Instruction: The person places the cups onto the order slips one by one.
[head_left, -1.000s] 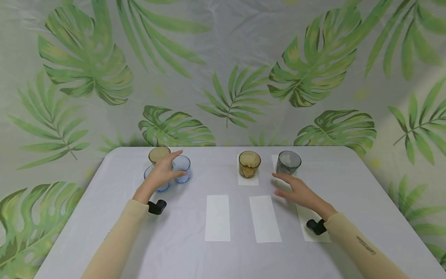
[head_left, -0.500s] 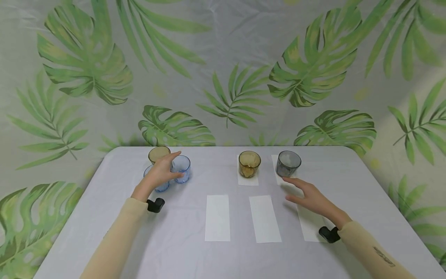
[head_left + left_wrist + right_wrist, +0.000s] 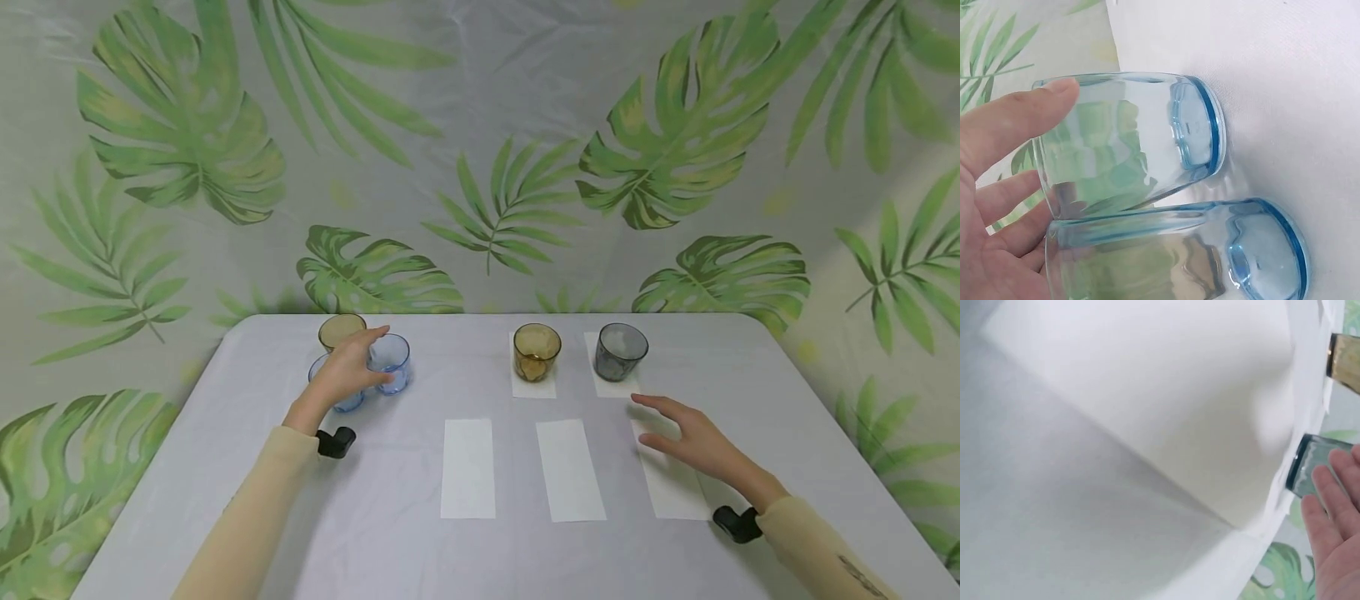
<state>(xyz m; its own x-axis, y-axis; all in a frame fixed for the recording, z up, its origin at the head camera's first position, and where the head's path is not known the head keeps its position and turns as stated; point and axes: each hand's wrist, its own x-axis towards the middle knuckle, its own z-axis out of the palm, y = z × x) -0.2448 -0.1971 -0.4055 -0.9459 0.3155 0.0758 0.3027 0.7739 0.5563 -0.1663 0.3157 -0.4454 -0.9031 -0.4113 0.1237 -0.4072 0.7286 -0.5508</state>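
My left hand (image 3: 343,372) is around the rim end of a blue glass (image 3: 400,358), thumb on the near side and fingers behind. In the left wrist view the thumb (image 3: 1025,115) lies against this blue glass (image 3: 1141,131), which stands beside a second blue glass (image 3: 1254,256). The hand partly covers that second glass (image 3: 348,400) and an amber glass (image 3: 339,331) in the head view. My right hand (image 3: 686,433) hovers with fingers extended, holding nothing, over a white paper strip (image 3: 675,492). The grey glass (image 3: 621,354) stands beyond its fingertips.
Another amber glass (image 3: 537,354) stands on a paper strip (image 3: 534,391) at the back. The grey glass also has a strip (image 3: 615,390) under it. Two more strips, one left (image 3: 468,467) and one middle (image 3: 572,471), lie toward the front. A leaf-print cloth (image 3: 495,167) hangs behind the table.
My right hand has drawn back from beside the grey glass, moving right and toward me. The left hand has stayed nearly still at the blue glass; the glasses have not moved.
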